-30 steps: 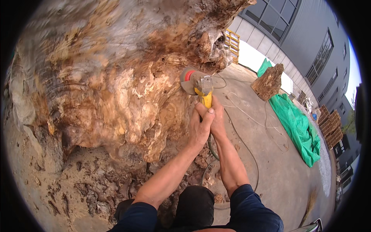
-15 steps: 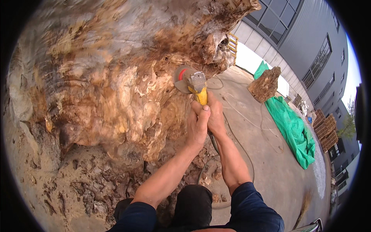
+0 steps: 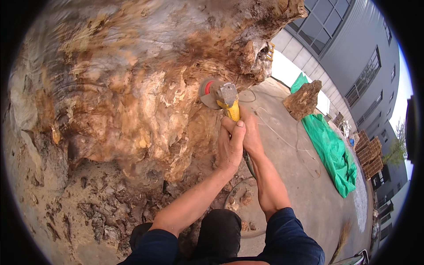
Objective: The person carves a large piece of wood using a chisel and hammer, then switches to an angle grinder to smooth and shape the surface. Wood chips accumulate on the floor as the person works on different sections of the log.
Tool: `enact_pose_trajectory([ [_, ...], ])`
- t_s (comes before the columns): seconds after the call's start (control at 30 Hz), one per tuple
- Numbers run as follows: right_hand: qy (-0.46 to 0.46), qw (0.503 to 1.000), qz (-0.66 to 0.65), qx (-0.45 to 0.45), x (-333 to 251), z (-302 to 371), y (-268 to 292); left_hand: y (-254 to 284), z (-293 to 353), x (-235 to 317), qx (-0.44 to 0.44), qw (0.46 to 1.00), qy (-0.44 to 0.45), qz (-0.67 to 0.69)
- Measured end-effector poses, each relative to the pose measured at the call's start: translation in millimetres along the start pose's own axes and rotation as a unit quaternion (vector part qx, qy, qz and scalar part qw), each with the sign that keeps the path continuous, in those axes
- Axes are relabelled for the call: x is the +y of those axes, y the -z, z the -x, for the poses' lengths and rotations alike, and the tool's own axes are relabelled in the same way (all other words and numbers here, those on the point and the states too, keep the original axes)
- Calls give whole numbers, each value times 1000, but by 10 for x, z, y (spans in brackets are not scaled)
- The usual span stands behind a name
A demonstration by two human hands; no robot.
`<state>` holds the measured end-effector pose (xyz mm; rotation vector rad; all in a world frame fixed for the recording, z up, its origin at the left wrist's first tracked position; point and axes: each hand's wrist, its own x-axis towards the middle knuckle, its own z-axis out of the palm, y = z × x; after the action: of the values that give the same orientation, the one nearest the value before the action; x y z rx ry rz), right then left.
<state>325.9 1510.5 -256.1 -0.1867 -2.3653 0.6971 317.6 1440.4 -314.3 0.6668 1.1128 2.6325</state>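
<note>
1. You see from the left head camera, a wide fisheye.
2. It looks down and forward onto your left hand (image 3: 230, 143) and right hand (image 3: 251, 132), fairly close.
3. The wood (image 3: 132, 97) looms near, leftward; the building (image 3: 357, 42) curves away, far right.

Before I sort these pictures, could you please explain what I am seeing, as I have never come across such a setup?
There is no machine arm here, only a person's bare hands. The view comes from a wide fisheye camera worn on the person's head and looking down, so straight edges bend near the rim. The left hand and right hand together grip a yellow grinder. Its disc is at a large, rough mass of wood; whether it touches is hard to tell. Dark fragments litter the ground below. To the right are a crumpled green sheet and a separate wood chunk.
</note>
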Motion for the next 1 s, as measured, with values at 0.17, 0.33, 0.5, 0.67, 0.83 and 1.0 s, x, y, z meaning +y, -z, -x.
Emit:
enact_pose_trajectory([
  [0.17, -3, 999, -15, -34, -78, 145, 77, -73, 249, 114, 32, 999, 13, -33],
  [0.33, -123, 992, -31, -13, -132, 135, 193, -52, 207, 83, -52, 998, 30, -10],
  [0.5, -163, 986, 33, -15, -72, 107, 331, -64, 196, 45, -146, 986, 63, 56],
  [0.67, -193, 977, 95, -5, -427, 34, 362, -35, 163, 89, -172, 971, 70, 149],
  [0.83, -211, 970, 117, -15, -557, -31, 306, 74, 128, 266, -191, 953, 93, 214],
  [1.0, -194, 975, 105, -23, -754, -99, 280, 64, 119, 352, -175, 949, 90, 246],
])
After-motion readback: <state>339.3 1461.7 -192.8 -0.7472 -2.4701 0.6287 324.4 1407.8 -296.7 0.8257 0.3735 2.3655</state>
